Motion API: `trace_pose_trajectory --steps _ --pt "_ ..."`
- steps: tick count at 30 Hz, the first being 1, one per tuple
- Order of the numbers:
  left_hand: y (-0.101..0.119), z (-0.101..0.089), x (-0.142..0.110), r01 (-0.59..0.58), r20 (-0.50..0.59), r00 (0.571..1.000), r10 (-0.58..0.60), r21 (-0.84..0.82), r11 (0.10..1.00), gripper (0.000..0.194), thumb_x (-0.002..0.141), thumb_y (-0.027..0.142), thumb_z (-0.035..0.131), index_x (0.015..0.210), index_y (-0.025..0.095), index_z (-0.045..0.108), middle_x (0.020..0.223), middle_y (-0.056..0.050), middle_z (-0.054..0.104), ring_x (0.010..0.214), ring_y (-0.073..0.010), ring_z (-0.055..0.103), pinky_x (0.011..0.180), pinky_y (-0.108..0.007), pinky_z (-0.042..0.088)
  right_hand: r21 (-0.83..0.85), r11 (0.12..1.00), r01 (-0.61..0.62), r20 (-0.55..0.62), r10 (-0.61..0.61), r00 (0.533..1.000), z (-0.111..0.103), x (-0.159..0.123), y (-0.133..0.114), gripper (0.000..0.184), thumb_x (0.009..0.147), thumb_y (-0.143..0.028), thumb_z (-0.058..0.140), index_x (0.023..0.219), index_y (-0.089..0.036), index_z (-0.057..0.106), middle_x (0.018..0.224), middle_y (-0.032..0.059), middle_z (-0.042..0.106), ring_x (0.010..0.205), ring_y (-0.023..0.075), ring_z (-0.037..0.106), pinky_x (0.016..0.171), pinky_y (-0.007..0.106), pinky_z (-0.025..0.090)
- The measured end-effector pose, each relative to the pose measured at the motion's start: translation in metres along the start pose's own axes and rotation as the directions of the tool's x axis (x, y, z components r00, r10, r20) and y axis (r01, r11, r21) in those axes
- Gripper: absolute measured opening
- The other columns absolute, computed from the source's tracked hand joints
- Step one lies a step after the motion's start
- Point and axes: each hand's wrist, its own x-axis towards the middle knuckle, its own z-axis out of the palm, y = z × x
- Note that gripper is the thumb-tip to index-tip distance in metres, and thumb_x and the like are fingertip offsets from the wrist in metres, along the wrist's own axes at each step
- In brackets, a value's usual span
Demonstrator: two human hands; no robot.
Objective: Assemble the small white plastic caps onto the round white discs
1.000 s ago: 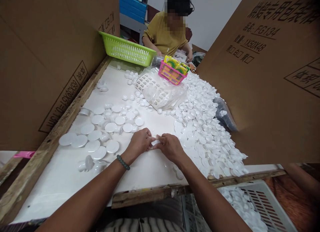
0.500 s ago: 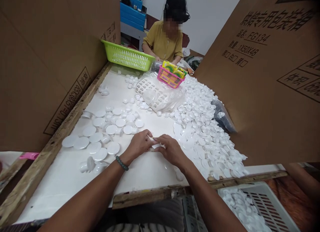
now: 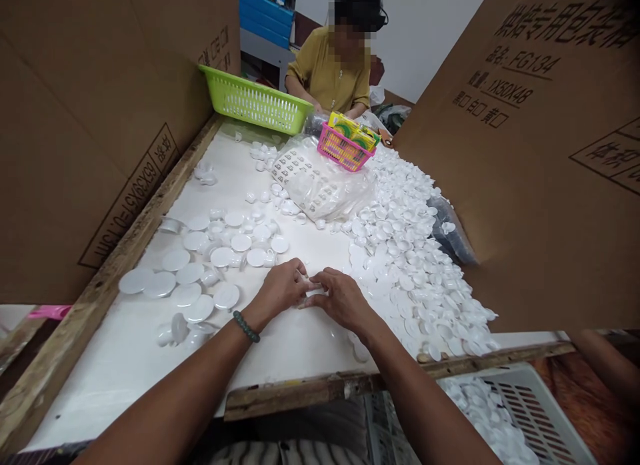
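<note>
Handling a white piece [image 3: 314,292] between left hand [image 3: 281,285] and right hand [image 3: 346,297], over the table [image 3: 295,348], left of the heap [image 3: 400,241]. Right thumb and forefinger stand apart around it, left fingertips partly hidden; we can't tell if either pinches. We'd use light, even pressure.

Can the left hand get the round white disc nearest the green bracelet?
Probably yes. The disc lies close beside the left hand, with only bare tabletop visible between them. But that hand seems busy at a small white piece, so it may need freeing first.
</note>
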Motion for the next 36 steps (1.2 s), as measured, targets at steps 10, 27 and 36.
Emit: trace_pose_trajectory --steps 10,27,36 --pt "0.004 0.012 -0.02 -0.332 -0.145 0.87 0.471 0.534 0.778 0.023 0.083 0.034 0.049 0.101 0.019 0.05 0.088 -0.004 0.06 0.082 -0.0193 0.054 0.071 -0.031 0.04 -0.073 0.997 0.003 -0.291 -0.024 0.957 0.014 -0.054 0.012 0.051 0.085 -0.03 0.052 0.133 -0.024 0.036 0.106 0.0089 0.055 0.094 0.0216 0.052 0.078 0.036 0.047" --pt "0.001 0.001 -0.022 0.076 -0.38 0.771 0.511 0.852 0.518 0.012 0.072 0.007 0.047 0.074 0.014 0.056 0.076 -0.01 0.057 0.088 -0.0279 0.045 0.079 -0.045 0.031 -0.158 0.987 0.019 -0.202 -0.051 0.978 0.015 -0.01 0.014 0.012 0.084 -0.021 0.054 0.091 -0.02 0.063 0.086 0.0047 0.059 0.083 0.0181 0.052 0.07 0.028 0.044" --pt "0.001 0.015 -0.016 -0.231 -0.191 0.779 0.598 0.798 0.556 0.015 0.087 0.018 0.041 0.093 0.015 0.054 0.103 -0.01 0.055 0.093 -0.0232 0.045 0.078 -0.036 0.04 -0.194 0.939 -0.283 -0.441 0.174 0.88 -0.016 0.011 0.054 0.031 0.087 -0.022 0.044 0.115 -0.015 0.056 0.106 0.0112 0.059 0.099 0.0233 0.05 0.083 0.034 0.04"
